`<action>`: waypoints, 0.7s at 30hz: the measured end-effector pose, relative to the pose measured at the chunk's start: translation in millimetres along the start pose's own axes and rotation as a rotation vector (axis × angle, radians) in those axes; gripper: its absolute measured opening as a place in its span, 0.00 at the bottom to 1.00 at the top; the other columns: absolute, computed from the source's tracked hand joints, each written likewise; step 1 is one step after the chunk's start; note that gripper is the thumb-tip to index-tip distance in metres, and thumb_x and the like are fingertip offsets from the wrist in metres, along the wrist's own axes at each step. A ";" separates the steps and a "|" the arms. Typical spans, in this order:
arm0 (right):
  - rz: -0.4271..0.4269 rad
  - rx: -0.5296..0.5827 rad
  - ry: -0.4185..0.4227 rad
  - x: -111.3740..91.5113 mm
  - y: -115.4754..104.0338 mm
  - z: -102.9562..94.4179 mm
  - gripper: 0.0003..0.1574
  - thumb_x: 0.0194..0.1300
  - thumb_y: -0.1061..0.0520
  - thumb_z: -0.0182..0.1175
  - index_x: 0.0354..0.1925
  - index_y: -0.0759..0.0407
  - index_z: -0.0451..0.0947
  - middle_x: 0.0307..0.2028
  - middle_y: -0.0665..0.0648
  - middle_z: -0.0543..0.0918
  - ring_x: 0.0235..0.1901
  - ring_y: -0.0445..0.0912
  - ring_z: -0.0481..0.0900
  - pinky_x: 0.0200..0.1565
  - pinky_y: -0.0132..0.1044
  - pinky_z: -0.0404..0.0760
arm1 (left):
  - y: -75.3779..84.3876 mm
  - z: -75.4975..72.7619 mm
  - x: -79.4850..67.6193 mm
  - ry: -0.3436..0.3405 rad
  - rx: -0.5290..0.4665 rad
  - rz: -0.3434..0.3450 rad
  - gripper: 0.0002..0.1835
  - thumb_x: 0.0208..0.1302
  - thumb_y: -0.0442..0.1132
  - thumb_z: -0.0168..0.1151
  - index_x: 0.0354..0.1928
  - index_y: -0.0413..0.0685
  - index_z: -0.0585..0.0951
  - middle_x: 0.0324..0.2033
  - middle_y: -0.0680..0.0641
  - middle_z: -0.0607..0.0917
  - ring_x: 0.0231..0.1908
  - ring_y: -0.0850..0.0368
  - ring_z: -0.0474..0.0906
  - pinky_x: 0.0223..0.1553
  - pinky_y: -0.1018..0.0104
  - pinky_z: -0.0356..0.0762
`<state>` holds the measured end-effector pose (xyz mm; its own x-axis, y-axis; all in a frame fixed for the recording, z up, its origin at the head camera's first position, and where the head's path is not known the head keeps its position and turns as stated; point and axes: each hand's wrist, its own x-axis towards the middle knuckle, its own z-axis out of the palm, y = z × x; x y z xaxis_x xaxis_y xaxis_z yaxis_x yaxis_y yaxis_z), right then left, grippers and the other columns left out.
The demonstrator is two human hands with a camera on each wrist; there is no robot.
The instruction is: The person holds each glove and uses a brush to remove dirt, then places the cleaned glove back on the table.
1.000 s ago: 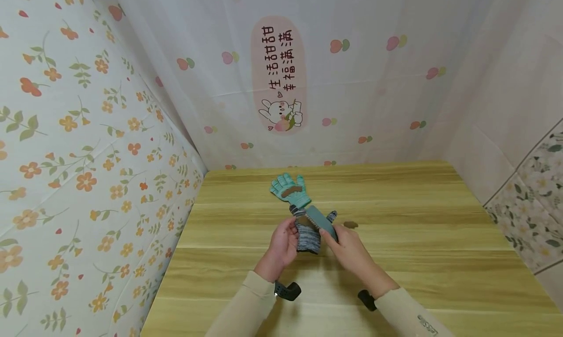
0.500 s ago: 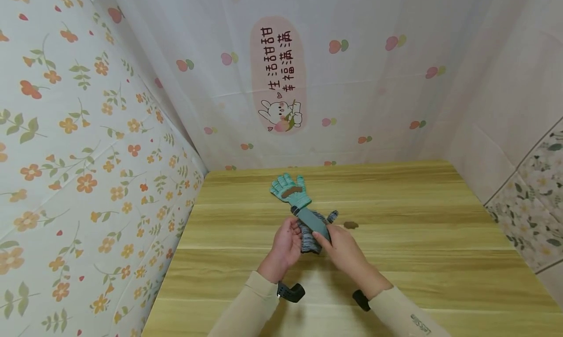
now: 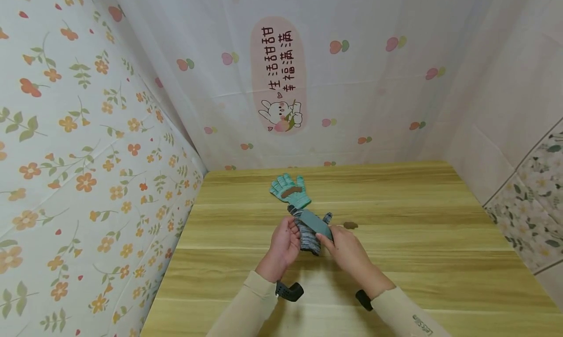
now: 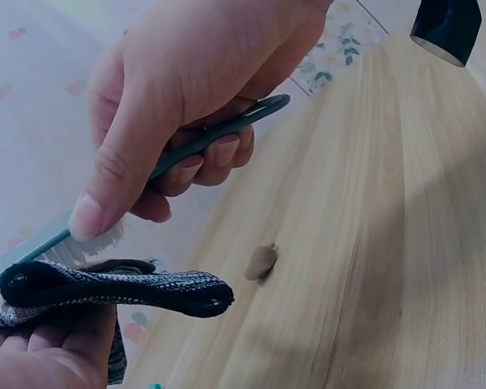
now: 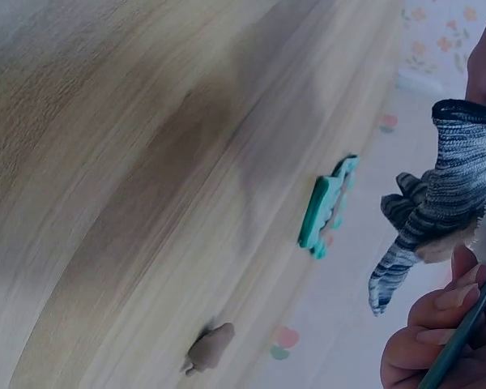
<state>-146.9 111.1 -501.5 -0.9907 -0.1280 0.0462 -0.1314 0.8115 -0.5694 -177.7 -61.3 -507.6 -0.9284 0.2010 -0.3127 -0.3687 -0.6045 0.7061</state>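
A grey-and-black knitted glove (image 3: pixel 310 242) is held off the table by my left hand (image 3: pixel 283 241), whose fingers curl beneath its left edge. With my right hand (image 3: pixel 347 246) I grip a teal scrubbing brush (image 3: pixel 314 223) by its handle, thumb along its back. The white bristles (image 4: pixel 101 245) face down against the glove, over a brown patch (image 5: pixel 444 245) on its knit. In the left wrist view the glove's dark cuff (image 4: pixel 202 297) opens toward the camera. The brush head covers much of the glove in the head view.
Behind the hands a mint-green glove (image 3: pixel 301 199) lies flat on the wooden table (image 3: pixel 418 258), a brown patch (image 3: pixel 291 191) across its palm. A small brown lump (image 3: pixel 350 225) lies right of the hands. Patterned curtains (image 3: pixel 374 97) enclose the table's back and sides.
The brush slid up-left across the glove, then came partway back toward the lower right. Its bristle edge, visible earliest in the head view, is now turned down. Both hands keep their holds.
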 end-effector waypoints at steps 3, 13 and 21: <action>-0.004 -0.001 0.008 0.2 2.3 -0.2 0.22 0.74 0.42 0.58 0.36 0.59 0.75 0.26 0.53 0.72 0.27 0.46 0.69 0.31 0.39 0.69 | 0.6 0.5 0.7 0.047 0.029 -0.001 0.11 0.75 0.39 0.39 0.36 0.47 0.71 0.31 0.56 0.78 0.31 0.69 0.74 0.34 0.77 0.73; 0.002 0.075 -0.004 0.2 5.1 -2.4 0.23 0.75 0.40 0.57 0.37 0.60 0.75 0.28 0.53 0.74 0.28 0.46 0.70 0.31 0.38 0.70 | 2.1 0.4 2.1 0.052 0.065 0.001 0.12 0.76 0.40 0.39 0.35 0.48 0.71 0.28 0.56 0.75 0.27 0.67 0.68 0.28 0.76 0.66; -0.005 0.169 0.026 0.2 -5.4 -1.4 0.28 0.76 0.40 0.54 0.46 0.65 0.77 0.36 0.58 0.80 0.36 0.48 0.76 0.37 0.44 0.77 | -3.1 3.2 -1.1 0.027 0.068 0.010 0.12 0.75 0.39 0.41 0.31 0.51 0.70 0.28 0.57 0.74 0.30 0.68 0.69 0.33 0.77 0.67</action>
<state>-146.5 107.5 -497.2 -0.9909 -0.1151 0.0693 -0.1306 0.7029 -0.6992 -175.7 -57.1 -507.4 -0.9307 0.1739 -0.3218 -0.3627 -0.5528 0.7503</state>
